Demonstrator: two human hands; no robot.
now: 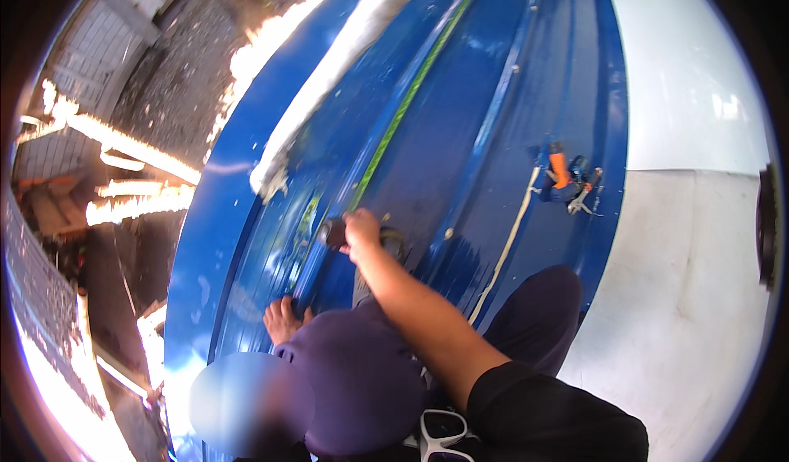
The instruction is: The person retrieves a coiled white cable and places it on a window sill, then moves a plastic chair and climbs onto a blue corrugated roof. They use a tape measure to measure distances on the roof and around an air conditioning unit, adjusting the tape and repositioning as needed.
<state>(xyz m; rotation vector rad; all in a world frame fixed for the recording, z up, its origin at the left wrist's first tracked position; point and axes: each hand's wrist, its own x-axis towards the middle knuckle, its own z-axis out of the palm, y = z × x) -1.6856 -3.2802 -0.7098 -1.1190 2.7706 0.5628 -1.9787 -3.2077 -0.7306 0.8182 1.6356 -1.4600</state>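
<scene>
My right hand (362, 233) is closed around a dark, rounded object (333, 233) just above a rib of the blue metal sheet (448, 125); its kind cannot be made out. Behind that hand, another dark shape (392, 242) is partly hidden by my wrist. Near my bent knee, my left hand (282, 321) lies on the ribbed sheet with fingers apart. A narrow bright green strip (419, 78) runs along a rib, its near end close to my right hand.
A long white roll-like strip (325, 84) lies to the left. On the right are an orange and dark blue tool (561, 174) and a pale cord (508, 244). White panels (690, 76) adjoin the right edge; gravelly ground (177, 84) shows beyond the left edge. White-framed glasses (444, 436) show at the bottom.
</scene>
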